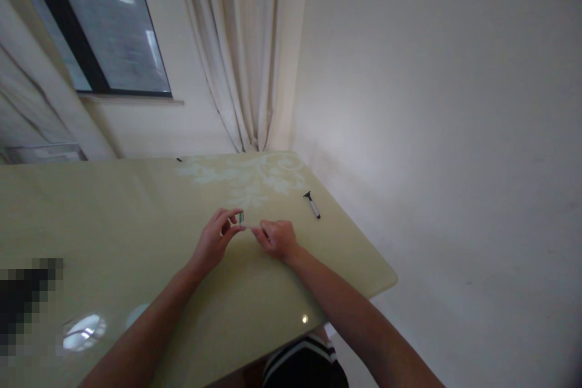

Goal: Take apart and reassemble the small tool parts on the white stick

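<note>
Over the table, my left hand (213,241) pinches a small green and dark flat piece (241,218) upright between fingertips and thumb; its exact kind is too small to tell. My right hand (276,237) is closed, thumb and forefinger gripping a thin pale stick (249,228). The stick's far end reaches the lower edge of the green piece by my left thumb; whether they touch I cannot tell. To the right of my right hand lies a razor (313,205) with a grey and black handle, its head pointing away from me.
The glossy pale yellow table (354,267) has a white floral pattern at its far corner. A tiny dark object (179,159) lies near the far edge. White wall (431,133) borders the right side; curtains (248,60) hang behind. A blurred-out dark shape (22,303) is at left.
</note>
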`<state>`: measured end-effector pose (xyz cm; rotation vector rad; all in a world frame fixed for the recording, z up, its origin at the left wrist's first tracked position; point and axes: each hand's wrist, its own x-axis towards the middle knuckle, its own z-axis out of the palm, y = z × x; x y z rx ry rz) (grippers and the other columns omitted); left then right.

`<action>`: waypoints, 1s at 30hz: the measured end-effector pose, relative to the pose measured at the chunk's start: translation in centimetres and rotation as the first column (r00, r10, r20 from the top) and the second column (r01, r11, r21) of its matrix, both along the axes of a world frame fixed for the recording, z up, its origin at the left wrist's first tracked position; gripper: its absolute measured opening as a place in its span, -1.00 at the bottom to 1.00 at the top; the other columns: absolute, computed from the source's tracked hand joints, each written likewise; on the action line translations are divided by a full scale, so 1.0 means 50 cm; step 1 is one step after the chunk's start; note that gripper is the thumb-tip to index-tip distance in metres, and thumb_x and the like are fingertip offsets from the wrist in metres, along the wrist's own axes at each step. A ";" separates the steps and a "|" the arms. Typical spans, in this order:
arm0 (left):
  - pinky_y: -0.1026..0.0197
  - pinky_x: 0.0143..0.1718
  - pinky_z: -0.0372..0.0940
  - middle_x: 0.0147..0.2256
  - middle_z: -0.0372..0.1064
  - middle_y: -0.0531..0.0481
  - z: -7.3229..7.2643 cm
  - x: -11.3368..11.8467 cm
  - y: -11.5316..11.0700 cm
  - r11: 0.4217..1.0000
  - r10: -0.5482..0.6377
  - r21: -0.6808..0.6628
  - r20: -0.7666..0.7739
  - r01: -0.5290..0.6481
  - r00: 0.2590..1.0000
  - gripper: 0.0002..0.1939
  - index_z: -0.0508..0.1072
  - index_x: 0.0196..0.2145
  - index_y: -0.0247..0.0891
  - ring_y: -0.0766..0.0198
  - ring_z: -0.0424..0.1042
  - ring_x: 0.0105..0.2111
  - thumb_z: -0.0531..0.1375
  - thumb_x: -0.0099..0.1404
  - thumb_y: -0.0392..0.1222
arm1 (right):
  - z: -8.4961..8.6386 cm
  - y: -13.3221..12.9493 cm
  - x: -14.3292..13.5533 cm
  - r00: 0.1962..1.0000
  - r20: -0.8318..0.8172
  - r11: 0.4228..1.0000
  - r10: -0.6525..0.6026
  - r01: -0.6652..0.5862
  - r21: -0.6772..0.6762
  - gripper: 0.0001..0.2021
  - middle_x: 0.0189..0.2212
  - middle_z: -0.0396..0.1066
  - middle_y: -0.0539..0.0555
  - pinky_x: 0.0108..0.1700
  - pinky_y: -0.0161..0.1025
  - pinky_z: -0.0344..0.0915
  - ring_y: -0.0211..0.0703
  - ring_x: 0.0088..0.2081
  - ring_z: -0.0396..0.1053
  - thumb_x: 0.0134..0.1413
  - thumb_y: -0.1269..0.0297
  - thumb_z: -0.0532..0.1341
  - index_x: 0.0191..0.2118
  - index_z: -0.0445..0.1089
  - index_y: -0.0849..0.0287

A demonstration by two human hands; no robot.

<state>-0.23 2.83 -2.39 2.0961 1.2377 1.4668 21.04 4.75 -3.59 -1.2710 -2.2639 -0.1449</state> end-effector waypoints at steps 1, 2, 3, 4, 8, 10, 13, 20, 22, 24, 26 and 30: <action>0.26 -0.36 0.30 -0.31 0.32 0.06 0.000 0.000 0.000 1.000 -0.001 -0.003 -0.002 0.001 1.000 -0.71 0.50 0.01 -0.16 0.33 0.31 -0.44 0.25 0.37 -0.08 | 0.001 0.000 0.000 1.000 -0.004 1.000 -0.026 0.026 -0.003 -0.41 -0.53 0.50 0.07 -0.44 -0.25 -0.16 -0.27 -0.54 0.33 0.49 -0.08 -0.12 -0.38 0.44 0.17; 0.26 -0.37 0.30 -0.31 0.32 0.06 -0.001 0.000 0.000 1.000 -0.003 -0.006 -0.002 0.003 1.000 -0.71 0.50 0.01 -0.16 0.33 0.32 -0.44 0.25 0.37 -0.07 | 0.001 0.001 -0.001 0.998 -0.014 0.998 -0.065 0.065 -0.007 -0.41 -0.53 0.50 0.07 -0.44 -0.24 -0.17 -0.27 -0.55 0.32 0.50 -0.06 -0.13 -0.38 0.45 0.18; 0.27 -0.37 0.29 -0.31 0.32 0.06 -0.001 0.000 0.001 1.000 -0.003 -0.009 -0.002 0.003 1.000 -0.71 0.50 0.01 -0.17 0.33 0.31 -0.44 0.25 0.37 -0.07 | 0.002 0.001 -0.001 0.996 -0.019 0.996 -0.090 0.090 -0.012 -0.40 -0.53 0.50 0.07 -0.45 -0.24 -0.17 -0.27 -0.55 0.32 0.51 -0.05 -0.14 -0.37 0.45 0.18; 0.27 -0.37 0.29 -0.31 0.32 0.06 -0.001 0.000 0.001 1.000 -0.003 -0.010 0.002 0.003 1.000 -0.71 0.50 0.00 -0.17 0.33 0.31 -0.45 0.25 0.37 -0.07 | 0.002 0.002 -0.001 0.997 -0.014 0.997 -0.081 0.081 -0.015 -0.41 -0.53 0.50 0.06 -0.45 -0.24 -0.17 -0.28 -0.55 0.31 0.51 -0.05 -0.14 -0.37 0.45 0.18; 0.27 -0.38 0.29 -0.31 0.32 0.06 -0.002 0.000 0.002 1.000 -0.008 -0.011 0.008 0.009 1.000 -0.71 0.51 0.01 -0.17 0.34 0.31 -0.45 0.25 0.37 -0.08 | 0.002 0.003 -0.003 0.999 0.004 0.999 -0.039 0.039 -0.023 -0.42 -0.52 0.51 0.06 -0.44 -0.24 -0.17 -0.28 -0.55 0.32 0.49 -0.06 -0.12 -0.38 0.45 0.17; 0.27 -0.38 0.29 -0.32 0.32 0.06 -0.002 0.001 0.002 1.000 -0.007 -0.015 0.002 0.007 1.000 -0.72 0.51 0.00 -0.17 0.34 0.30 -0.45 0.25 0.36 -0.08 | 0.001 0.003 -0.003 0.996 -0.009 0.995 -0.094 0.093 -0.026 -0.42 -0.53 0.51 0.07 -0.44 -0.24 -0.18 -0.27 -0.54 0.33 0.50 -0.04 -0.12 -0.37 0.45 0.17; 0.27 -0.39 0.29 -0.31 0.32 0.05 -0.003 0.002 0.001 1.000 0.006 -0.028 0.002 -0.006 1.000 -0.72 0.52 -0.01 -0.17 0.34 0.30 -0.46 0.25 0.36 -0.07 | -0.001 0.003 -0.004 1.000 0.017 0.999 -0.023 0.024 -0.024 -0.46 -0.51 0.52 0.07 -0.44 -0.24 -0.16 -0.26 -0.52 0.36 0.48 -0.05 -0.08 -0.35 0.45 0.16; 0.28 -0.39 0.29 -0.31 0.32 0.06 -0.003 0.000 0.001 1.000 -0.021 -0.021 -0.013 0.020 1.000 -0.72 0.51 0.00 -0.17 0.35 0.30 -0.47 0.25 0.38 -0.08 | 0.000 0.001 -0.004 1.000 0.007 1.000 0.013 -0.013 0.007 -0.41 -0.53 0.51 0.07 -0.43 -0.26 -0.12 -0.25 -0.52 0.37 0.49 -0.07 -0.13 -0.37 0.45 0.17; 0.28 -0.39 0.29 -0.31 0.32 0.07 -0.003 0.000 0.001 1.000 -0.024 -0.020 -0.018 0.024 1.000 -0.72 0.51 0.00 -0.17 0.35 0.30 -0.47 0.25 0.38 -0.08 | -0.002 0.003 -0.004 0.999 -0.011 0.999 -0.035 0.035 0.010 -0.41 -0.53 0.50 0.07 -0.43 -0.26 -0.13 -0.26 -0.52 0.35 0.50 -0.06 -0.14 -0.37 0.45 0.17; 0.28 -0.39 0.29 -0.31 0.31 0.07 -0.004 0.000 0.001 0.999 -0.024 -0.025 -0.018 0.024 1.000 -0.72 0.50 0.01 -0.17 0.35 0.30 -0.46 0.25 0.38 -0.08 | -0.003 0.004 -0.005 0.996 -0.025 0.997 -0.082 0.082 0.003 -0.40 -0.53 0.50 0.08 -0.44 -0.26 -0.14 -0.26 -0.53 0.34 0.51 -0.04 -0.15 -0.37 0.45 0.17; 0.28 -0.39 0.29 -0.31 0.31 0.07 -0.004 0.001 0.000 0.999 -0.021 -0.032 -0.013 0.021 1.000 -0.71 0.50 0.01 -0.17 0.35 0.30 -0.46 0.24 0.38 -0.07 | -0.004 0.005 -0.006 0.999 -0.011 0.999 -0.047 0.047 0.006 -0.42 -0.52 0.50 0.08 -0.43 -0.26 -0.14 -0.26 -0.53 0.34 0.49 -0.06 -0.12 -0.37 0.45 0.17; 0.28 -0.38 0.29 -0.31 0.31 0.07 -0.004 0.003 0.000 0.999 -0.030 -0.035 -0.011 0.029 0.999 -0.72 0.50 0.02 -0.16 0.35 0.30 -0.46 0.25 0.38 -0.09 | -0.001 0.004 -0.006 0.994 -0.032 0.995 -0.103 0.103 -0.004 -0.43 -0.52 0.51 0.07 -0.43 -0.24 -0.18 -0.26 -0.54 0.32 0.48 -0.06 -0.10 -0.37 0.45 0.16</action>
